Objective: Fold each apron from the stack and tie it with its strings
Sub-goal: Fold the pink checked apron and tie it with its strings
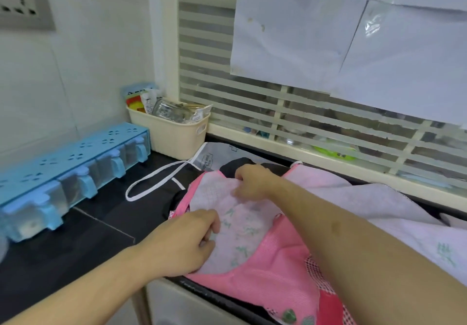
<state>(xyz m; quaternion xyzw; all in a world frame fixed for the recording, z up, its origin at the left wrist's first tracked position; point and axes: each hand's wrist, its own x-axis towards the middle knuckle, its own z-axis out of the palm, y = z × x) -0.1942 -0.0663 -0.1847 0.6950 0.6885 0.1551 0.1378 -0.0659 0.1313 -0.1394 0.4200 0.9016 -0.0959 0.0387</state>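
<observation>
Pink apron (265, 256) atop stack on black counter (101, 223). Left hand (184, 241) pinches near edge, right hand (252, 180) pinches far edge. Cloth looks light, limp, slippy; best held at corners.

From my remote view, I can read only one piece of text: small dark print saying "Happy and free", partly blurred, inside a badge outline on a grey apron (211, 159) lying just right of the cream basket (174, 132). Packets (149, 102) standing in that basket carry printing, but it is too small for me to read. Sheets of paper (303, 34) taped above and right of the basket show no legible writing.
</observation>
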